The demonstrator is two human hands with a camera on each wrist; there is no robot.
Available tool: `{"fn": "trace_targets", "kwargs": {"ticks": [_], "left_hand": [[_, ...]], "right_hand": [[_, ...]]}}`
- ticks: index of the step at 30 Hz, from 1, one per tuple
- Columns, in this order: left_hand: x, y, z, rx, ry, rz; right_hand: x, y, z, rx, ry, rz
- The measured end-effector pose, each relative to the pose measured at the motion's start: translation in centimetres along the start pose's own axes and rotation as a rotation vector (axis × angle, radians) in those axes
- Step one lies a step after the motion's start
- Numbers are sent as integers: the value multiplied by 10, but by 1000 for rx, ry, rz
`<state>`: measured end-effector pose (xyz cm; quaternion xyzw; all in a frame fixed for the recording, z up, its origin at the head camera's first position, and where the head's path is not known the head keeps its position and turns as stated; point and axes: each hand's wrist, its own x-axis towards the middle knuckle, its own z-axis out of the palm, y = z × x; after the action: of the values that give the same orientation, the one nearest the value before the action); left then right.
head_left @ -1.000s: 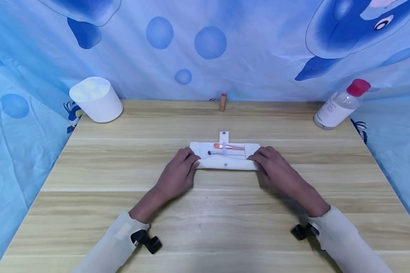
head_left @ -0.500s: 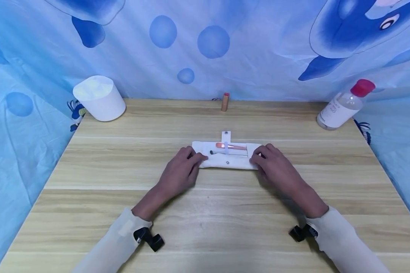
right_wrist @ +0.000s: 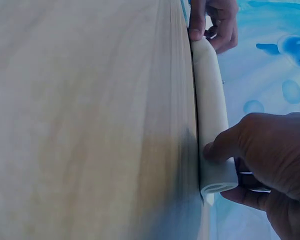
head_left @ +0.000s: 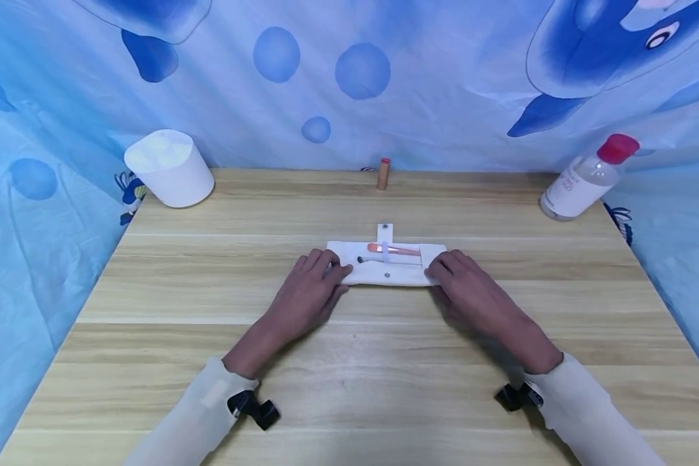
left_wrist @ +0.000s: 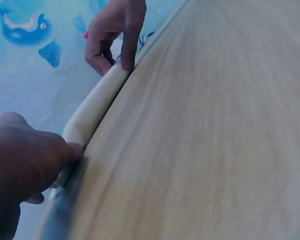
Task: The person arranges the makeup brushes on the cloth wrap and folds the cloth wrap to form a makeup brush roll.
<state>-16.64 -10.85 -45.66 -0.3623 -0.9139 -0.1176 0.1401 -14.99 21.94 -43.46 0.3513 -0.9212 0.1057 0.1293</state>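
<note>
A white makeup brush roll [head_left: 367,277] lies across the middle of the wooden table, its near part rolled into a tube. Two brushes show on the part still spread flat: one with a pink head and handle [head_left: 408,252], and a thinner pale one with a dark tip [head_left: 378,260]. A strap tab with a metal snap [head_left: 385,232] sticks out at the far side. My left hand [head_left: 310,290] grips the left end of the tube, thumb on its near side. At the other end my right hand [head_left: 474,291] pinches it; the right wrist view shows the coiled layers [right_wrist: 219,187].
Behind the roll stands a small brown tube with a red top [head_left: 383,175]. A white cylinder [head_left: 175,175] is at the back left, a clear bottle with a red cap [head_left: 576,188] at the back right. A blue patterned cloth [head_left: 431,116] hangs behind the table [head_left: 349,382].
The rolled part has turned slightly away from me, and its front snap sits a little farther back. My left thumb has shifted onto the roll; the right hand stays at its end.
</note>
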Motion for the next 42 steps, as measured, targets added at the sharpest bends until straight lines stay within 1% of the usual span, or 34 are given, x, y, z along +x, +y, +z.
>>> {"fn": "trace_targets", "kwargs": {"ticks": [6,9,14,17,19,21,24,26,29,31,33,37,39,42], "left_hand": [[4,-1,3,-47,34,-2],[5,-2,2,-102,47,-21],[12,-6,0,-175,36,-46],[18,-9,-3,-244,17,-97],[20,-11,-5,-282,24,-135],[22,-13,-7,-298,45,-155],[24,-16,-8,-245,96,-131],[25,-17,-8,-190,118,-106],[26,-17,-9,-100,106,-59],[25,-17,-10,-39,71,-20],[22,-18,-11,10,29,17],[17,-19,-14,67,-25,62],[17,-19,-15,84,-34,81],[20,-18,-15,113,-39,114]], "right_hand": [[-1,1,-4,68,-24,75],[1,3,-6,98,-16,70],[10,10,-8,123,19,58],[14,12,-5,125,45,83],[15,12,-3,112,71,94],[16,12,0,95,99,95],[18,13,2,77,133,90],[19,13,3,98,143,119],[21,13,3,158,154,191],[21,12,3,170,174,219],[21,10,3,138,196,204],[20,6,3,11,218,124],[18,3,2,-46,194,91],[16,-1,-2,-120,137,56]]}}
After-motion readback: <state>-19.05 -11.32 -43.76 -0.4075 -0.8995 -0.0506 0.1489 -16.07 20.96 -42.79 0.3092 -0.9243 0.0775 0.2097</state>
